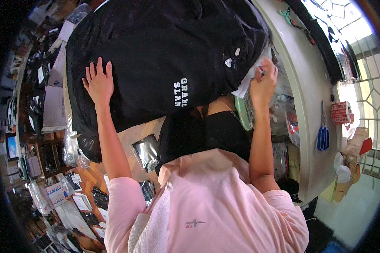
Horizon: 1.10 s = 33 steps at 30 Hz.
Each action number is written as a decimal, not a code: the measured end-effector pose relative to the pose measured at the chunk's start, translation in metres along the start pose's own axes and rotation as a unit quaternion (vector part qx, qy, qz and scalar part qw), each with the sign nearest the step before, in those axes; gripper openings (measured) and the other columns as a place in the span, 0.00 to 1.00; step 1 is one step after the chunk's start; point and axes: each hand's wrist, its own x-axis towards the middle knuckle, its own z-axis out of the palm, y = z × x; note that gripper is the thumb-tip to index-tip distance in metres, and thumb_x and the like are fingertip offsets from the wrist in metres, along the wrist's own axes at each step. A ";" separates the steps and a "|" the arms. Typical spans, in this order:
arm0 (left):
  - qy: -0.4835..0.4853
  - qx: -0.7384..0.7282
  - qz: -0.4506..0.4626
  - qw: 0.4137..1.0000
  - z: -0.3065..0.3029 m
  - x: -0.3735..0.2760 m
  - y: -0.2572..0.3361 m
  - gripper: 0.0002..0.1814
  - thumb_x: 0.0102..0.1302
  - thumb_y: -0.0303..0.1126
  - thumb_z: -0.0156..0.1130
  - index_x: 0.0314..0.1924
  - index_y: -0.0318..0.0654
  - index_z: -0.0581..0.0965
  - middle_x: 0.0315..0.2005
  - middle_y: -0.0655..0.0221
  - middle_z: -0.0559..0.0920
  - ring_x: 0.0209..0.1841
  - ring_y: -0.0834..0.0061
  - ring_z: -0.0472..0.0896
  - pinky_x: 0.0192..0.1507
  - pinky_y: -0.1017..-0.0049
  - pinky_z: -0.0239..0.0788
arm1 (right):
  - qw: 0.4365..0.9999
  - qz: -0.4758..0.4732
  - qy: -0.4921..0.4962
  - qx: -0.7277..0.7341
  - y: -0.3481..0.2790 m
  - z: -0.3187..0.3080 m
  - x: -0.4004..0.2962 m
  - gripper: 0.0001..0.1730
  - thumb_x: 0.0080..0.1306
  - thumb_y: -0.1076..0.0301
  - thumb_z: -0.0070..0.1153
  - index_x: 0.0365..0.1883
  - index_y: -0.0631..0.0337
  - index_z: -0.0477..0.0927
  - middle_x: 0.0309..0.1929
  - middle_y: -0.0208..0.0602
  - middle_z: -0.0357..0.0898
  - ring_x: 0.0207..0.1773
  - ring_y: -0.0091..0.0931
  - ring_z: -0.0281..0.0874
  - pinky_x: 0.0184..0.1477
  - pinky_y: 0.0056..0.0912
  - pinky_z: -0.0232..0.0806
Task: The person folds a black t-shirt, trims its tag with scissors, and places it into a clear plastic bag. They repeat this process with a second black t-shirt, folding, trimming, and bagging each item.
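Observation:
A black garment [139, 63] with white lettering and a small white heart print [228, 63] lies spread out in front of me. My left hand [99, 83] rests palm down on its left part, fingers apart and nothing in them. Beyond the garment's right edge is my right hand [264, 82], its fingers curled beside a piece of white material [243, 88] that shows from under the black cloth. Whether those fingers pinch anything is hard to see. Just below that, a green object [243, 114] shows beside my leg.
To the right runs a pale tabletop [313, 79] with blue-handled scissors [323, 137], green-handled scissors [285, 14] and a red-and-white tape roll [342, 113]. Cardboard boxes [54, 104] stand at left. Plastic-wrapped packets [55, 193] crowd the lower left. A shiny packet [146, 151] lies on the wood floor.

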 end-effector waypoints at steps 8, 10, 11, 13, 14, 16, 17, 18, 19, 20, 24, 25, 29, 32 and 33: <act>-0.012 -0.015 0.012 1.000 -0.002 0.002 0.001 0.31 0.68 0.60 0.34 0.65 0.56 0.63 0.65 0.63 0.61 0.69 0.62 0.54 0.68 0.53 0.40 | 0.997 -0.037 -0.043 0.059 -0.012 0.025 -0.020 0.05 0.57 0.76 0.57 0.31 0.64 0.73 0.31 0.43 0.73 0.34 0.41 0.73 0.37 0.38 0.65; -0.011 -0.011 0.010 1.000 -0.003 0.000 -0.001 0.31 0.68 0.60 0.34 0.65 0.56 0.63 0.65 0.63 0.62 0.69 0.62 0.54 0.68 0.53 0.40 | 0.999 0.017 -0.020 0.045 -0.001 0.020 -0.013 0.04 0.58 0.76 0.56 0.30 0.64 0.73 0.31 0.43 0.73 0.34 0.41 0.73 0.37 0.38 0.65; -0.010 -0.009 0.008 1.000 -0.003 -0.001 -0.001 0.30 0.68 0.60 0.34 0.65 0.56 0.63 0.65 0.63 0.62 0.69 0.62 0.54 0.68 0.53 0.40 | 0.998 0.044 -0.009 0.038 0.004 0.018 -0.012 0.04 0.58 0.76 0.55 0.30 0.64 0.73 0.31 0.43 0.73 0.34 0.41 0.73 0.37 0.38 0.65; -0.006 -0.009 0.004 1.000 -0.002 -0.002 -0.002 0.30 0.68 0.60 0.34 0.65 0.56 0.63 0.65 0.63 0.62 0.69 0.61 0.54 0.68 0.53 0.40 | 0.998 0.036 -0.016 0.057 -0.001 0.013 -0.012 0.03 0.59 0.76 0.55 0.31 0.64 0.73 0.32 0.44 0.73 0.35 0.41 0.73 0.38 0.39 0.65; -0.005 -0.011 0.002 1.000 -0.001 -0.001 -0.003 0.30 0.68 0.59 0.34 0.65 0.56 0.63 0.65 0.63 0.62 0.69 0.61 0.54 0.68 0.53 0.40 | 0.998 -0.012 -0.010 0.057 -0.006 0.012 -0.013 0.03 0.59 0.76 0.55 0.31 0.64 0.73 0.32 0.44 0.72 0.35 0.40 0.73 0.37 0.39 0.65; -0.004 -0.018 0.006 1.000 0.000 0.001 -0.001 0.30 0.68 0.59 0.35 0.64 0.57 0.63 0.65 0.63 0.62 0.69 0.61 0.54 0.67 0.53 0.40 | 0.995 -0.026 -0.039 0.093 -0.024 0.012 -0.020 0.04 0.59 0.75 0.56 0.31 0.64 0.73 0.32 0.44 0.71 0.36 0.40 0.72 0.37 0.40 0.65; -0.004 -0.022 0.009 1.000 0.001 0.001 0.000 0.30 0.68 0.59 0.35 0.64 0.57 0.63 0.65 0.63 0.62 0.69 0.61 0.54 0.67 0.53 0.41 | 0.995 -0.046 -0.042 0.076 -0.023 0.016 -0.022 0.04 0.59 0.75 0.56 0.30 0.64 0.73 0.31 0.44 0.71 0.36 0.40 0.72 0.36 0.40 0.65; -0.004 -0.024 0.011 1.000 0.000 0.001 0.000 0.30 0.68 0.59 0.35 0.64 0.57 0.63 0.65 0.63 0.62 0.69 0.61 0.54 0.67 0.53 0.41 | 0.995 -0.066 -0.045 0.060 -0.020 0.023 -0.023 0.05 0.59 0.75 0.56 0.30 0.64 0.73 0.31 0.44 0.71 0.36 0.40 0.72 0.36 0.40 0.65; -0.004 -0.022 0.013 1.000 0.000 0.001 0.000 0.30 0.68 0.59 0.35 0.64 0.57 0.63 0.65 0.63 0.62 0.69 0.61 0.54 0.67 0.53 0.41 | 0.994 -0.086 -0.047 0.043 -0.017 0.028 -0.024 0.05 0.59 0.75 0.56 0.30 0.64 0.73 0.31 0.44 0.71 0.36 0.40 0.72 0.36 0.41 0.65; -0.003 -0.021 0.015 1.000 0.000 0.001 0.000 0.30 0.68 0.59 0.35 0.64 0.57 0.63 0.65 0.63 0.62 0.69 0.61 0.54 0.67 0.53 0.41 | 0.996 -0.058 -0.045 0.046 -0.012 0.029 -0.022 0.06 0.59 0.74 0.57 0.30 0.64 0.72 0.31 0.44 0.72 0.36 0.42 0.72 0.37 0.41 0.65; -0.011 -0.016 0.006 1.000 -0.003 -0.001 -0.003 0.30 0.68 0.59 0.35 0.65 0.56 0.63 0.65 0.63 0.61 0.69 0.61 0.54 0.67 0.53 0.41 | 0.998 0.058 -0.011 -0.024 0.004 0.016 -0.008 0.08 0.62 0.73 0.53 0.38 0.65 0.75 0.39 0.48 0.75 0.47 0.42 0.72 0.48 0.40 0.64; -0.014 -0.013 0.006 1.000 -0.003 0.000 -0.001 0.30 0.68 0.59 0.35 0.65 0.57 0.63 0.65 0.63 0.61 0.69 0.61 0.54 0.67 0.53 0.40 | 1.000 -0.008 0.015 0.000 -0.003 0.012 -0.008 0.11 0.62 0.73 0.52 0.43 0.65 0.74 0.43 0.49 0.73 0.51 0.43 0.70 0.52 0.41 0.62; -0.016 -0.015 0.009 1.000 -0.002 0.001 0.001 0.30 0.68 0.59 0.34 0.65 0.57 0.62 0.65 0.63 0.60 0.69 0.62 0.53 0.68 0.53 0.40 | 0.944 -0.271 -0.186 -0.003 -0.021 0.006 -0.033 0.30 0.62 0.68 0.52 0.62 0.66 0.62 0.65 0.51 0.59 0.70 0.46 0.50 0.70 0.48 0.38; -0.031 -0.023 0.007 0.999 -0.006 -0.002 0.002 0.30 0.68 0.58 0.33 0.66 0.57 0.61 0.66 0.63 0.60 0.69 0.62 0.53 0.68 0.54 0.40 | 0.977 -0.168 -0.039 -0.129 0.009 0.020 -0.023 0.30 0.62 0.63 0.52 0.62 0.63 0.65 0.66 0.41 0.60 0.71 0.40 0.49 0.70 0.53 0.33; -0.034 -0.023 0.003 0.999 -0.009 0.000 0.002 0.30 0.69 0.58 0.33 0.66 0.57 0.61 0.66 0.64 0.59 0.69 0.62 0.53 0.68 0.54 0.39 | 0.990 -0.107 0.062 -0.072 0.010 0.025 -0.016 0.29 0.62 0.61 0.52 0.61 0.63 0.65 0.66 0.39 0.61 0.71 0.39 0.49 0.70 0.54 0.32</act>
